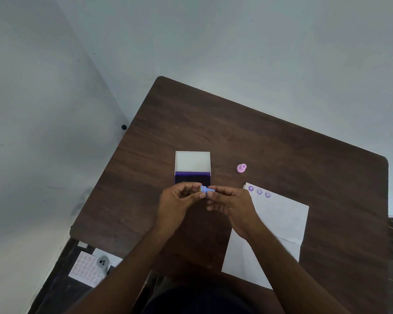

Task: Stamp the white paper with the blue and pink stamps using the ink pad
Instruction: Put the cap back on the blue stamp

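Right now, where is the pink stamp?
In the head view the pink stamp stands alone on the brown table, right of the open ink pad and just beyond the white paper's stamped corner.

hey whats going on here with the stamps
A person at a brown table holds the blue stamp between the fingertips of both hands, left hand and right hand, just in front of the open ink pad. The pink stamp stands on the table to the right, untouched. The white paper lies further right, with three purple smiley prints along its top edge.
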The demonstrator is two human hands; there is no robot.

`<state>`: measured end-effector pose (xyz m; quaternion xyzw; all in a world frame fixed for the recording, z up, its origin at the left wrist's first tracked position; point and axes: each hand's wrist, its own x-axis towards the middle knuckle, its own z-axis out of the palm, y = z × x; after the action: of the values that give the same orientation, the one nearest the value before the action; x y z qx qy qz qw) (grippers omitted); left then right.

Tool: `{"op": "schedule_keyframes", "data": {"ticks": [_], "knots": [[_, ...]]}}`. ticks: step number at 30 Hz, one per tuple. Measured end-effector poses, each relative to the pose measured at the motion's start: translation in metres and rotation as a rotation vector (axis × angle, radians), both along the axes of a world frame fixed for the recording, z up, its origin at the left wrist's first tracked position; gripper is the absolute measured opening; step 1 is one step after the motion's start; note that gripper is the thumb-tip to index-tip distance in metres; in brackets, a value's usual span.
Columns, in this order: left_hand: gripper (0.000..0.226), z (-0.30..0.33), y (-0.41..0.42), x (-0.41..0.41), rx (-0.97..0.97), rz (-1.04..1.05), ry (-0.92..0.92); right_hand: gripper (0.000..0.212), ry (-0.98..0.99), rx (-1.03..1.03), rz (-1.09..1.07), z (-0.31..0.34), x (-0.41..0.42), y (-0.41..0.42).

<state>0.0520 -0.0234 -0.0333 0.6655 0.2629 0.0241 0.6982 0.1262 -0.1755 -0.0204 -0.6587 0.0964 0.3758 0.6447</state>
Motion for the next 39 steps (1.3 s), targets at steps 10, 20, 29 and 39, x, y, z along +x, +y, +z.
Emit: {"op": "schedule_keyframes", "data": {"ticks": [10,20,29,39], "knots": [[0.030,0.001,0.000,0.001,-0.017,-0.031,0.068,0.031,-0.055,-0.011,0.064,-0.003,-0.001,-0.005],[0.034,0.003,-0.003,0.013,0.040,-0.108,0.040,0.024,-0.071,-0.026,0.065,-0.003,0.005,-0.013],[0.038,-0.015,-0.022,0.028,0.208,-0.114,0.223,0.032,-0.376,-0.718,0.155,-0.013,0.048,-0.020],[0.037,-0.025,-0.038,0.075,0.370,-0.174,0.165,0.015,-1.041,-1.028,0.483,-0.048,0.096,-0.012]]}}
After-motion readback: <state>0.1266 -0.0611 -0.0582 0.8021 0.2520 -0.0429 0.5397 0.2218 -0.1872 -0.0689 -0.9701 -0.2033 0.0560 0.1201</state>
